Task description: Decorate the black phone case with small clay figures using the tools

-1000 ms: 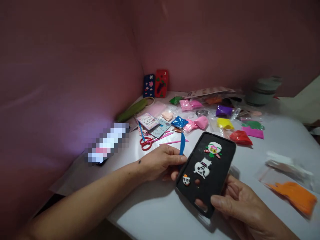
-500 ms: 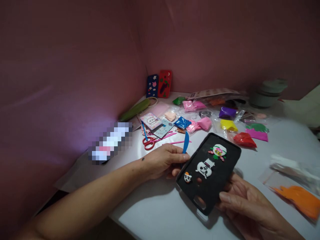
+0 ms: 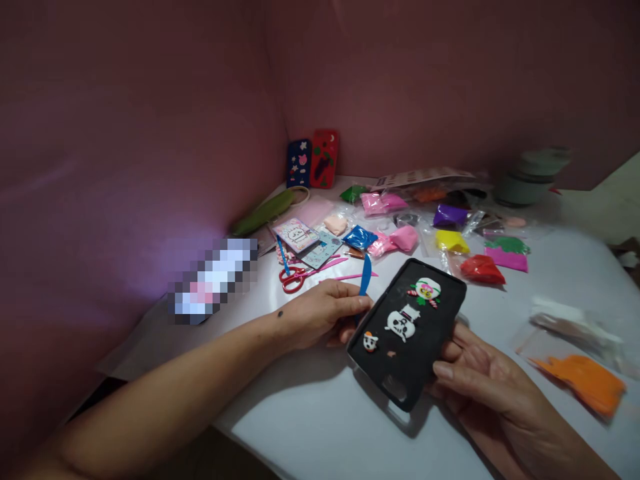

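A black phone case (image 3: 407, 347) with three small clay figures stuck on it is held tilted above the white table (image 3: 320, 413). My right hand (image 3: 483, 390) grips its lower right edge from beneath, thumb on the rim. My left hand (image 3: 320, 317) touches the case's left edge and pinches a blue plastic modelling tool (image 3: 365, 277) that points upward between thumb and fingers.
Behind lie red scissors (image 3: 295, 279), pink tools, small cards, and several bags of coloured clay: blue (image 3: 359, 238), pink (image 3: 400, 239), yellow (image 3: 450, 241), red (image 3: 481, 269), purple. Two decorated cases (image 3: 313, 160) lean on the pink wall. An orange clay bag (image 3: 585, 380) lies right.
The black case has shifted slightly left and lower, and my right hand has slid further under its lower edge. The left hand keeps the blue tool.
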Tool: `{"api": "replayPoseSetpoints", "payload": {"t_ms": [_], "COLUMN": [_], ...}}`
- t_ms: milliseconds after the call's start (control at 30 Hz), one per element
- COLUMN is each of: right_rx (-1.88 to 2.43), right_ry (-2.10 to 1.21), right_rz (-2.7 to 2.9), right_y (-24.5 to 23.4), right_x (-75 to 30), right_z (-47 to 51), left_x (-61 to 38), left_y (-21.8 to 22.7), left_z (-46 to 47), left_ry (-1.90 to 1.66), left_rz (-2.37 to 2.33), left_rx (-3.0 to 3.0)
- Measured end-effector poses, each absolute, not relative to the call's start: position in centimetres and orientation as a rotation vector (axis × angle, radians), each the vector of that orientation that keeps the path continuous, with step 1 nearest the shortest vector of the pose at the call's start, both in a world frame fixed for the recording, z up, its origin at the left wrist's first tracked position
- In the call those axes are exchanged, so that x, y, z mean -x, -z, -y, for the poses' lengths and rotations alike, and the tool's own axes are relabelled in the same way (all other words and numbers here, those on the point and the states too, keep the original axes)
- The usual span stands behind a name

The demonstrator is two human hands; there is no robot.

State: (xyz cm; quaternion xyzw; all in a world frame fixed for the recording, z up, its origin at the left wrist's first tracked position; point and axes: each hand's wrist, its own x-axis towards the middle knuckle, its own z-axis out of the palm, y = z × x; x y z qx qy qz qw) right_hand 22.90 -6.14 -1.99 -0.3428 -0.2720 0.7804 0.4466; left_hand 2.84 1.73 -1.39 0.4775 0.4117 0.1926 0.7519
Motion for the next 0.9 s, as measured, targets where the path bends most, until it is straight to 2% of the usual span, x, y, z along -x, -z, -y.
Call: {"api": "replayPoseSetpoints", "payload": {"t_ms": [900], "right_rx": [0.862], "right_ry": [-1.911], "right_rz": [0.669], "right_y": [1.99], "right_x": [-23.05], "right_z": [6.09], "left_x": [-2.83], "left_y": [1.42], "left_z": [-1.98], "left_ry": [-0.38], "left_rz": [-0.919], "left_rx": [-1.119]}}
